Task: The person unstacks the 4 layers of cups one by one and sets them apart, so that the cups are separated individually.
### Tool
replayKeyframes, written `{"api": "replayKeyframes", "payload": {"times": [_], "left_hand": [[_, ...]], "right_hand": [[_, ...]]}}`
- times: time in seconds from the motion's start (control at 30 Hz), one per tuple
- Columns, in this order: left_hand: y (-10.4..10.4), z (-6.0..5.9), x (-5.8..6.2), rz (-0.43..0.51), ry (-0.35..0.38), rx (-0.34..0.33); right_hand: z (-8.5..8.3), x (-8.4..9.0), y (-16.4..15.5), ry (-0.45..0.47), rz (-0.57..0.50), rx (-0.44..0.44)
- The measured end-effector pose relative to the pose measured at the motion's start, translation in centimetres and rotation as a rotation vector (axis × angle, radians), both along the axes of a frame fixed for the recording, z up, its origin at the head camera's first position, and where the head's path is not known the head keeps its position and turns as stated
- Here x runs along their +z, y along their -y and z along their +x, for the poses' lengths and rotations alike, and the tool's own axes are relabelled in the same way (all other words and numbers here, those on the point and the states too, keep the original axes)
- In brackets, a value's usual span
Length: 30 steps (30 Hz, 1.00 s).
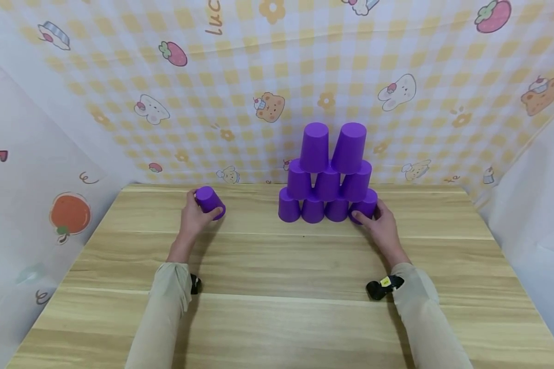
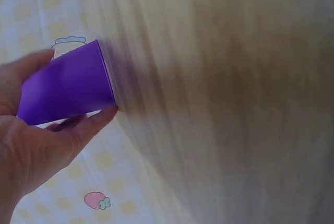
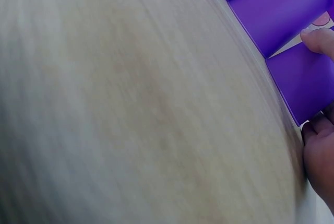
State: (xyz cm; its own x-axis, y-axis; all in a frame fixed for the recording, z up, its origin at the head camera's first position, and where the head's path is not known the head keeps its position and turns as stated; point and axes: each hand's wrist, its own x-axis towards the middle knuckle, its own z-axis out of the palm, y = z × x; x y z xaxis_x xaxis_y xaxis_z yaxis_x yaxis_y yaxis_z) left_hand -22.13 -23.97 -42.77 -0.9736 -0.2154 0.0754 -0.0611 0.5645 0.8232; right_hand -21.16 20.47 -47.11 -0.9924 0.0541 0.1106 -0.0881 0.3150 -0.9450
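A pyramid of upside-down purple cups (image 1: 329,174) stands at the back middle of the wooden table (image 1: 277,287), several in the bottom row, three above, two on top. My right hand (image 1: 377,219) grips the bottom-right cup (image 1: 365,204) of the pyramid; in the right wrist view a finger and the thumb of my right hand (image 3: 319,145) pinch that cup (image 3: 305,80). My left hand (image 1: 195,214) holds a single purple cup (image 1: 210,201), tilted, just above the table to the left of the pyramid. The left wrist view shows my left hand (image 2: 36,145) wrapped round this cup (image 2: 68,85).
A yellow checked cloth with cartoon prints (image 1: 268,87) hangs behind the table, and white sheets close off both sides. Bare wood lies in front of the pyramid and between my hands.
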Motion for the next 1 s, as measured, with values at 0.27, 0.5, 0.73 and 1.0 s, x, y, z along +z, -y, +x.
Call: {"api": "replayKeyframes", "payload": {"times": [0.27, 0.5, 0.73, 1.0], "left_hand": [[-0.5, 0.2, 1.8, 0.017, -0.056, 0.025], [-2.0, 0.3, 5.0, 0.021, -0.138, 0.022], [-5.0, 0.8, 8.2, 0.058, -0.301, -0.089], [-8.7, 0.9, 10.7, 0.102, -0.366, -0.185]], "right_hand": [[0.1, 0.1, 0.1, -0.001, -0.020, 0.008], [0.4, 0.6, 0.1, -0.003, -0.006, 0.006], [0.8, 1.8, 0.5, 0.017, -0.022, 0.017], [-0.1, -0.2, -0.2, -0.008, 0.004, 0.002]]}}
